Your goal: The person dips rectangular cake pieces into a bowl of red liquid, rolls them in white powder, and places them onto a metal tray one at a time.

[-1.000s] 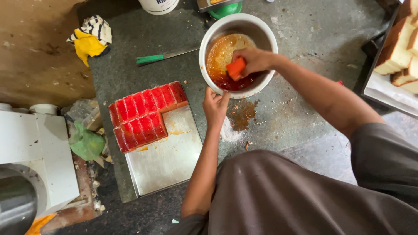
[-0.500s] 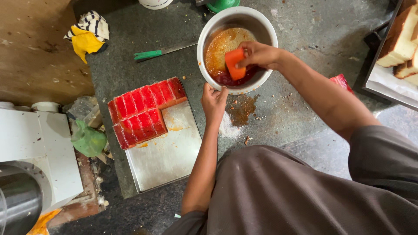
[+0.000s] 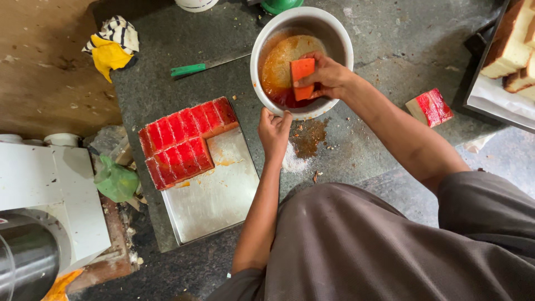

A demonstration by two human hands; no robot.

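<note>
on the dark counter (image 3: 184, 50), a steel tray (image 3: 217, 195) at left carries red-coated cake slices (image 3: 184, 139). the left hand (image 3: 274, 131) has its fingers curled on the near rim of the steel bowl (image 3: 334, 33). inside the bowl, the right hand (image 3: 329, 75) pinches an orange cake piece (image 3: 302, 77) over red syrup.

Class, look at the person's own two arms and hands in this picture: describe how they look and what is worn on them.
Both forearms are bare: no gloves, no watch, no rings or bands that I can make out. The left hand and right hand are uncovered. Loose grey-brown cloth sleeves end at about the elbow, part of the same plain garment, with no visible pattern or markings.
</note>
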